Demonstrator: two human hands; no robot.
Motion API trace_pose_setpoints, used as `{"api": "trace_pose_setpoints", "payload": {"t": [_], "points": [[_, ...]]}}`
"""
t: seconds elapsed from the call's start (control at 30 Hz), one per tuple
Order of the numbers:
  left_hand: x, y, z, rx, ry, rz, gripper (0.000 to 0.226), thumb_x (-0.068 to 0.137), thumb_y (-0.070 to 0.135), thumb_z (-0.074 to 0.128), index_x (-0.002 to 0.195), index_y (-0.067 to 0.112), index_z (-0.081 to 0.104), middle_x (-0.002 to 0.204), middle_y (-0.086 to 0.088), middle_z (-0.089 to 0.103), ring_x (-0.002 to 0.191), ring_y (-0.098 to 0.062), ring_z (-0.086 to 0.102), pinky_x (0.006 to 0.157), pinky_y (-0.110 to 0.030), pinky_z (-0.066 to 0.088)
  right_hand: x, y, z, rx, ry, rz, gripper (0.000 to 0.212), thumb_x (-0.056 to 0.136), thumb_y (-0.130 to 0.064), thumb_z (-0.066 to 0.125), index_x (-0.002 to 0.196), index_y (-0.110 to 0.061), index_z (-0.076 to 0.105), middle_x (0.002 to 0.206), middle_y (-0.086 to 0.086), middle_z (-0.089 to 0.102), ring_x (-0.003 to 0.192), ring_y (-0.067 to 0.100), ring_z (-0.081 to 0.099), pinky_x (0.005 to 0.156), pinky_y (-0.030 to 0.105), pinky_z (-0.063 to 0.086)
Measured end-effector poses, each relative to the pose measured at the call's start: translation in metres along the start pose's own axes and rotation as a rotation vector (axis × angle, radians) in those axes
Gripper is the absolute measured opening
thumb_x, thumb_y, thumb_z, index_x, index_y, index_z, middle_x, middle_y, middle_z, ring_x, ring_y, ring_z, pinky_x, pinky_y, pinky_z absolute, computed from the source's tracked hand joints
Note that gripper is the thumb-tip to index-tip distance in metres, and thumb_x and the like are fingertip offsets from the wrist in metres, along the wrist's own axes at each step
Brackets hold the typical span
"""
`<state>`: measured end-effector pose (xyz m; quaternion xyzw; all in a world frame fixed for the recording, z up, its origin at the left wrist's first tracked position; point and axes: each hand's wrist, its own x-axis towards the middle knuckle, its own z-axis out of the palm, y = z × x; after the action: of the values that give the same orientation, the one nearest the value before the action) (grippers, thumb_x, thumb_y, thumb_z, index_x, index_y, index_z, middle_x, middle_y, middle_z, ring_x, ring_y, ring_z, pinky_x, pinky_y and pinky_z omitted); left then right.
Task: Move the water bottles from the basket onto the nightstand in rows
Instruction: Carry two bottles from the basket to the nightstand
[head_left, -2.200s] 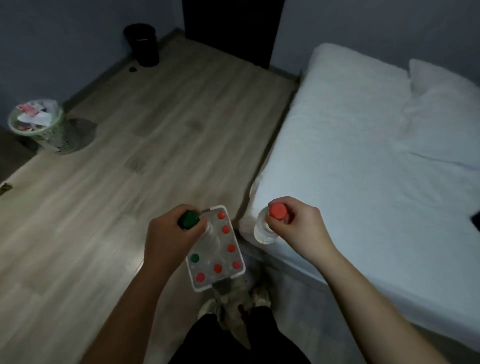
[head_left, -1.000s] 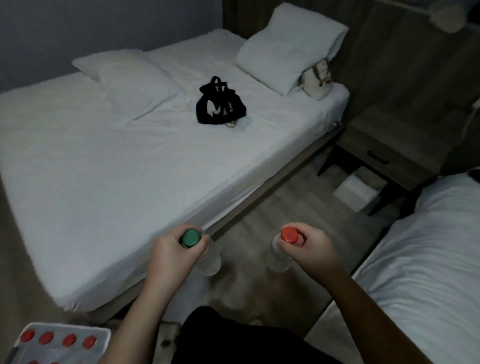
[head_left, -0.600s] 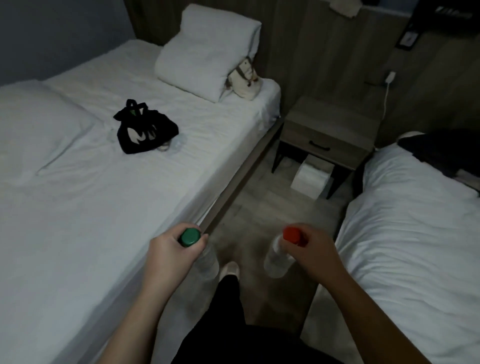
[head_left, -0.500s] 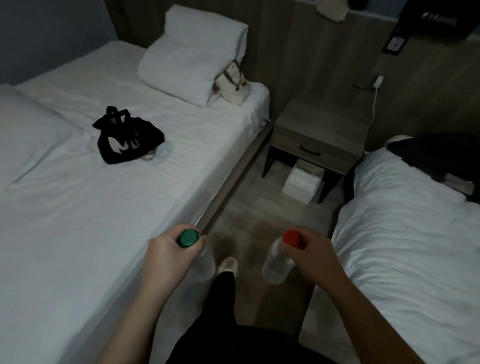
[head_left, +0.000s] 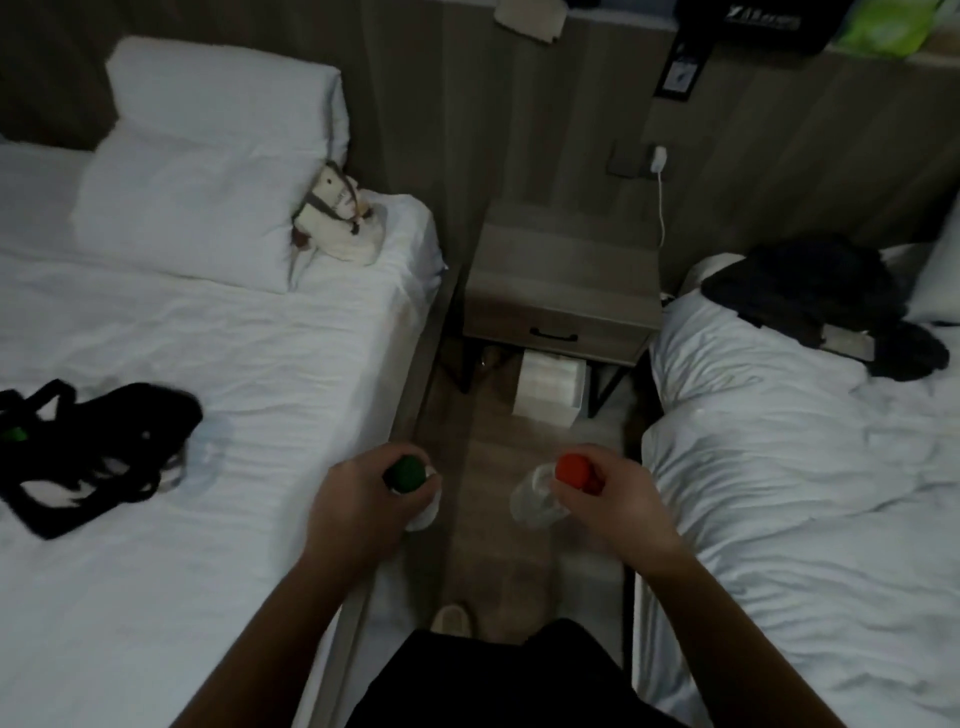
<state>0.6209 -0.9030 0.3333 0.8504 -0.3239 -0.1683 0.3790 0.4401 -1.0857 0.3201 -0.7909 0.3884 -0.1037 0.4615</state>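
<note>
A person stands in the aisle between two beds, a water bottle in each hand, facing the nightstand (head_left: 563, 270) straight ahead against the wood-panelled wall. The left hand (head_left: 358, 504) has its grip wrapped round the neck of the green-capped bottle (head_left: 408, 475); the right hand (head_left: 618, 499) pinches the red-capped bottle (head_left: 553, 483) just below its cap. Both bottles hang roughly upright, caps toward the camera and clear bodies pointing at the floor, so their long axes are already close to the standing pose they need on the counter.

The nightstand lies directly forward of both hands, well apart from them, its top bare (no bottle on it yet) and its single drawer shut. The red-capped bottle sits a little nearer its centre line, the green-capped one nearer its left edge; neither hand looks clearly closer in reach. The basket is out of view.

The count: two bottles, one green cap and one red; two hands, both occupied; one nightstand. A white box (head_left: 550, 387) stands on the floor beneath it, a black bag (head_left: 98, 452) lies on the left bed (head_left: 260, 364), and dark clothing (head_left: 815, 291) on the right bed (head_left: 779, 467). A first row likely begins with this pair.
</note>
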Motion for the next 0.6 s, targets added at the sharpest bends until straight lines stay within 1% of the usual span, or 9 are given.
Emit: {"api": "trace_pose_setpoints", "payload": {"t": [0.1,0.17,0.2,0.27,0.33,0.4,0.47,0.5,0.6], "points": [[0.045,0.008,0.01,-0.003,0.005,0.027,0.027,0.065,0.05,0.063,0.085,0.032,0.067,0.074,0.01,0.069,0.069,-0.005,0.066,0.064,-0.032,0.057,0.035,-0.001,-0.012,0.04,0.033,0.027,0.03,0.073,-0.017,0.078,0.075,-0.042,0.061,0.072,-0.017,0.066,0.07,-0.01,0.062,0.06,0.006,0.046],[0.075,0.014,0.02,-0.001,-0.028,0.03,0.029,0.065,0.052,0.061,0.084,0.031,0.068,0.075,0.011,0.069,0.069,-0.004,0.066,0.064,-0.031,0.058,0.062,0.005,-0.019,0.036,0.054,0.056,0.027,0.072,-0.019,0.077,0.075,-0.041,0.063,0.074,-0.013,0.068,0.071,-0.007,0.063,0.062,0.009,0.047],[0.09,0.018,0.026,0.0,-0.048,0.02,0.025,0.066,0.049,0.065,0.083,0.031,0.069,0.075,0.01,0.069,0.07,-0.003,0.066,0.065,-0.031,0.058,0.077,0.009,-0.023,0.037,0.066,0.07,0.026,0.071,-0.019,0.077,0.075,-0.041,0.064,0.074,-0.012,0.069,0.07,-0.006,0.063,0.063,0.01,0.047],[0.119,0.027,0.04,0.006,-0.073,-0.003,0.014,0.071,0.035,0.075,0.083,0.031,0.069,0.075,0.01,0.07,0.071,-0.003,0.065,0.067,-0.031,0.058,0.106,0.017,-0.034,0.031,0.062,0.084,0.025,0.071,-0.017,0.076,0.071,-0.04,0.064,0.067,-0.015,0.068,0.066,-0.007,0.062,0.059,0.009,0.046],[0.148,0.036,0.055,0.005,-0.061,-0.019,0.014,0.072,0.026,0.078,0.083,0.03,0.07,0.076,0.008,0.07,0.071,-0.004,0.066,0.069,-0.03,0.058,0.137,0.026,-0.046,0.01,0.043,0.081,0.022,0.072,-0.017,0.076,0.071,-0.036,0.065,0.064,-0.016,0.066,0.065,-0.009,0.061,0.057,0.006,0.045],[0.176,0.046,0.071,-0.005,-0.023,-0.029,0.015,0.072,0.023,0.079,0.084,0.026,0.071,0.076,0.006,0.07,0.069,-0.006,0.065,0.069,-0.032,0.058,0.168,0.033,-0.061,-0.005,0.024,0.056,0.017,0.074,-0.018,0.077,0.078,-0.03,0.066,0.069,-0.014,0.064,0.067,-0.009,0.06,0.06,0.005,0.043],[0.204,0.059,0.086,0.003,0.013,-0.039,0.018,0.072,0.022,0.079,0.087,0.023,0.072,0.077,0.005,0.07,0.07,-0.008,0.065,0.07,-0.034,0.058,0.2,0.035,-0.081,-0.037,-0.007,0.027,0.019,0.075,-0.022,0.078,0.089,-0.028,0.067,0.078,-0.014,0.065,0.072,-0.007,0.06,0.066,0.006,0.043],[0.217,0.066,0.093,0.011,0.025,-0.052,0.019,0.072,0.024,0.079,0.089,0.023,0.072,0.078,0.005,0.071,0.072,-0.009,0.066,0.07,-0.035,0.058,0.216,0.035,-0.093,-0.042,-0.028,0.028,0.02,0.075,-0.024,0.078,0.091,-0.029,0.067,0.08,-0.013,0.066,0.075,-0.006,0.061,0.068,0.008,0.043],[0.258,0.09,0.109,0.028,0.065,-0.106,0.022,0.071,0.032,0.078,0.091,0.029,0.069,0.082,0.004,0.072,0.075,-0.012,0.067,0.073,-0.034,0.057,0.269,0.032,-0.13,-0.037,-0.093,0.005,0.018,0.077,-0.023,0.075,0.086,-0.032,0.064,0.08,-0.013,0.066,0.073,-0.008,0.061,0.064,0.006,0.044]]}}
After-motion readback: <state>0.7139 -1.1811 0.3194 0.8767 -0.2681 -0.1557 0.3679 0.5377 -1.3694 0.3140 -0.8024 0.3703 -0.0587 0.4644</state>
